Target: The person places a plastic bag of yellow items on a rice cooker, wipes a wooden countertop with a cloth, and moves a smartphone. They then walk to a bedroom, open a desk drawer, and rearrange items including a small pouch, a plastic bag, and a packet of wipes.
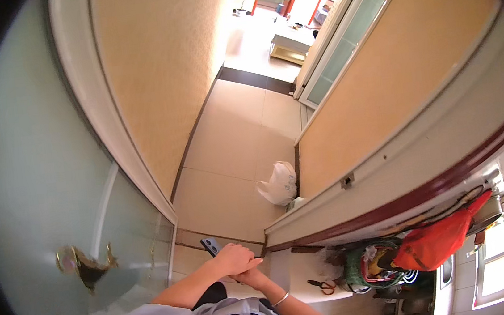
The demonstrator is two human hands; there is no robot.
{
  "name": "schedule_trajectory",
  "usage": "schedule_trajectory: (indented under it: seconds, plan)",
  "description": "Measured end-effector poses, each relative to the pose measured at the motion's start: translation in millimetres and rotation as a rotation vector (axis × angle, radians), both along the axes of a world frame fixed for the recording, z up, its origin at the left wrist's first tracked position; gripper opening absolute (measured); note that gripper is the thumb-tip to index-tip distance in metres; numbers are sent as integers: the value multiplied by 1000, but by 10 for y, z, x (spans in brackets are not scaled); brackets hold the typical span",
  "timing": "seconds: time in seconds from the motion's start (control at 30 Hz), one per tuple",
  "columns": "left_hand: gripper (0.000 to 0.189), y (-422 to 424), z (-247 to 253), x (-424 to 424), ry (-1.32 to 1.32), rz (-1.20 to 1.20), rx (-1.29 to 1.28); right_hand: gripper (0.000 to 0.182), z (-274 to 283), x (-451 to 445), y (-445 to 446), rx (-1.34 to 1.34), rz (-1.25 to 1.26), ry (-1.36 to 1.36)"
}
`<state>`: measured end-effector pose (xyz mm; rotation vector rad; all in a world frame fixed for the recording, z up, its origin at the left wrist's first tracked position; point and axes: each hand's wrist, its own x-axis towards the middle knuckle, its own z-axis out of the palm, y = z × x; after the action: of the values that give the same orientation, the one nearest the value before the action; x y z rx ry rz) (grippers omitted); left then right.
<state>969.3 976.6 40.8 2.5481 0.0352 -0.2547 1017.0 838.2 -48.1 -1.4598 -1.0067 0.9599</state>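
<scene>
A smartphone, its camera side facing up, sticks out from under my left hand, which is closed around it. My right hand meets the left from below and to the right. Its fingers are partly covered, so its hold on the phone cannot be made out. A silver bangle circles the right wrist. Both hands are in front of my body, close to a doorway threshold.
To the left is a frosted glass door with a brass-coloured handle. A white plastic bag lies on the tiled floor by the right wall. Scissors rest on a white surface near a green basket and a red bag.
</scene>
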Motion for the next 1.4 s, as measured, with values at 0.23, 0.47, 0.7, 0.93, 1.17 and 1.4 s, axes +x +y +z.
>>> schedule_trajectory:
  seconds: [0.23, 0.47, 0.7, 0.93, 1.17, 1.4]
  plan:
    - [49, 1148, -35, 654, -37, 106, 11, 47, -315, 852, 1255, -158, 317, -415]
    - [45, 2541, -135, 1733, 18, 99, 40, 50, -339, 1873, 2764, -127, 334, -555]
    - [36, 4171, 305, 2819, -62, 293, 2, 55, -140, 3038, 4576, 21, 421, -483]
    - [31, 5358, 678, 4113, -185, 450, -44, 53, 307, 4486, 5929, 142, 402, -515]
    - [31, 6785, 395, 5538, -246, 368, 38, 55, 763, 5956, 7275, -62, 444, -641]
    - [34, 8227, 1011, 7667, -130, 44, 48, 50, 360, 7844, 8489, -38, 172, -697]
